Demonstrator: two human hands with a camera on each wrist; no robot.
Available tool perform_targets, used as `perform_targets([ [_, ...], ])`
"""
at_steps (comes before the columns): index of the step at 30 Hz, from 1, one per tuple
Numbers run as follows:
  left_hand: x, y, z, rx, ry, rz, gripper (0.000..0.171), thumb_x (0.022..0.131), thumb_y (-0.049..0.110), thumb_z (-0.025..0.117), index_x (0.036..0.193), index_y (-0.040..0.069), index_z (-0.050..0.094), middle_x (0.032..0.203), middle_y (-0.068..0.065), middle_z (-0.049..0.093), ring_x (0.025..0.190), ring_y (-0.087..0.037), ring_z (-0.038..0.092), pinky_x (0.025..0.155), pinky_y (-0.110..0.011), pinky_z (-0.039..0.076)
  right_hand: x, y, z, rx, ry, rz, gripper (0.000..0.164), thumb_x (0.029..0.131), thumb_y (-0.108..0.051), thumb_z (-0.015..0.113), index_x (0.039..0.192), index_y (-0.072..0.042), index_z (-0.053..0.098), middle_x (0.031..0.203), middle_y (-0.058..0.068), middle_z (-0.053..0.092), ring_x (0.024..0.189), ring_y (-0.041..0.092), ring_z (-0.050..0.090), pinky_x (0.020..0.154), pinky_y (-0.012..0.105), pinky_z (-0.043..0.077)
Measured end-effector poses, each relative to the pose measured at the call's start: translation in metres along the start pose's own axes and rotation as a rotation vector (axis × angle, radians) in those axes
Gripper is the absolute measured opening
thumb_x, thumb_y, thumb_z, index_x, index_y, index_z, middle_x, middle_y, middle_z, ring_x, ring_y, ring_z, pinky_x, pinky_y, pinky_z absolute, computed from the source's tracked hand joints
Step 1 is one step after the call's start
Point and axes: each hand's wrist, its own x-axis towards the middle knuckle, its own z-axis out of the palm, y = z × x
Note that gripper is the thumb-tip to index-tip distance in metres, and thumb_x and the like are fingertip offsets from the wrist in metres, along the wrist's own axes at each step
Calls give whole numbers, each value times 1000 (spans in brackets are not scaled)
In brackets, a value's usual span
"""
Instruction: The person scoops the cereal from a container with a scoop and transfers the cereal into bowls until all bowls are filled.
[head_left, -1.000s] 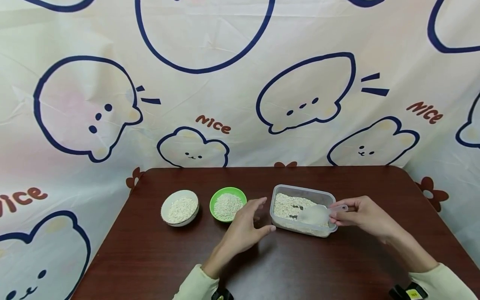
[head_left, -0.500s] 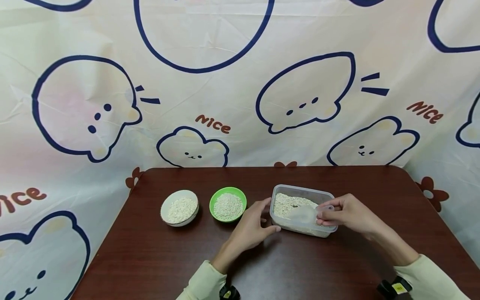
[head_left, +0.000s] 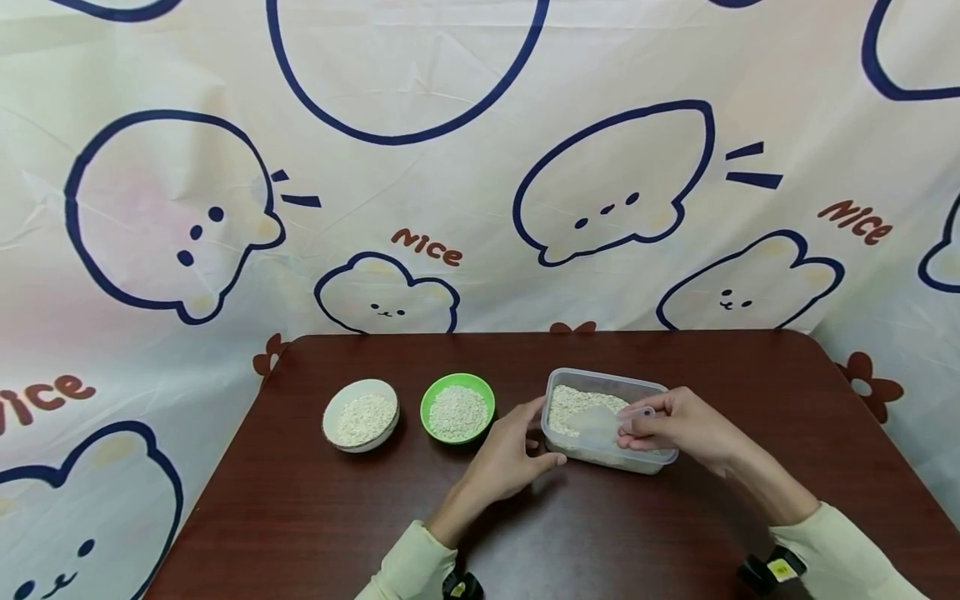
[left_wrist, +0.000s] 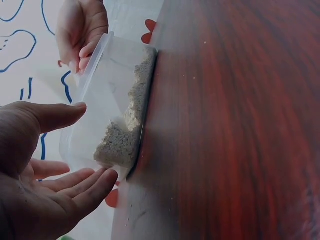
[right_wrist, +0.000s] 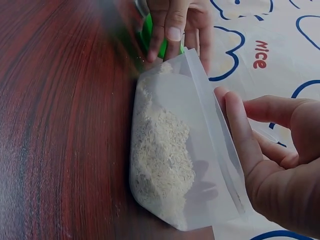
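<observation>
A clear plastic container (head_left: 611,457) with rice (head_left: 567,402) inside stands on the table. My right hand (head_left: 686,429) pinches the short handle of a translucent scoop (head_left: 595,423), whose bowl lies down in the rice. At the container's left end is my left hand (head_left: 504,457), thumb near the front corner and fingers reaching toward the far corner. In the left wrist view those fingers are extended, with fingertips right at the container wall. Rice is heaped against the container's side in the right wrist view (right_wrist: 162,160).
Left of the container stand a green bowl (head_left: 426,412) and a white bowl (head_left: 372,439), both holding rice. The dark brown table (head_left: 600,533) ends at a printed cloth backdrop (head_left: 480,192). A few loose grains dot the tabletop.
The scoop has moved left through the rice with my right hand, covering the dark gaps in it. My left hand has shifted right, up to the container's left end.
</observation>
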Motion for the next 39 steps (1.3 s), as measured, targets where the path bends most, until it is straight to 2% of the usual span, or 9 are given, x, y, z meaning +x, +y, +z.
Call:
perform_targets([
  [8, 1, 1, 1, 22, 12, 8, 85, 92, 15, 88, 163, 4, 43, 149, -14, 62, 126, -24, 67, 96, -31, 65, 9, -5, 5, 39, 3, 17, 43, 105, -8, 66, 134, 22, 60, 101, 14, 81, 92, 13, 80, 88, 32, 68],
  [14, 1, 1, 1, 32, 23, 25, 85, 91, 15, 89, 162, 4, 44, 147, -14, 64, 120, -22, 67, 94, -33, 66, 15, -8, 7, 121, -23, 38, 42, 106, -6, 63, 133, 26, 58, 101, 14, 81, 93, 15, 81, 91, 33, 66],
  [23, -1, 0, 0, 46, 22, 24, 86, 90, 18, 89, 162, 5, 44, 149, -13, 63, 119, -22, 66, 92, -30, 64, 11, -8, 5, 209, -35, 70, 41, 106, -6, 64, 134, 24, 59, 105, 13, 82, 98, 15, 81, 97, 34, 65],
  [31, -1, -1, 0, 39, 21, 20, 87, 90, 19, 90, 163, 5, 44, 152, -13, 62, 121, -22, 66, 93, -33, 65, 7, -5, 2, 270, -59, 47, 39, 107, -6, 61, 132, 23, 60, 112, 19, 80, 102, 18, 81, 98, 34, 64],
  [34, -1, -1, 0, 38, 20, 20, 88, 90, 19, 90, 163, 6, 43, 153, -13, 61, 122, -21, 66, 93, -34, 65, 7, -4, 1, 238, -49, 41, 40, 108, -7, 60, 133, 24, 58, 111, 18, 80, 100, 17, 81, 97, 34, 65],
  [39, -2, -2, 0, 43, 15, 17, 88, 91, 19, 89, 164, 6, 42, 157, -13, 58, 123, -24, 67, 92, -33, 64, 7, -4, 1, 68, -16, -5, 41, 107, -9, 63, 132, 24, 60, 103, 14, 81, 94, 15, 81, 92, 37, 67],
])
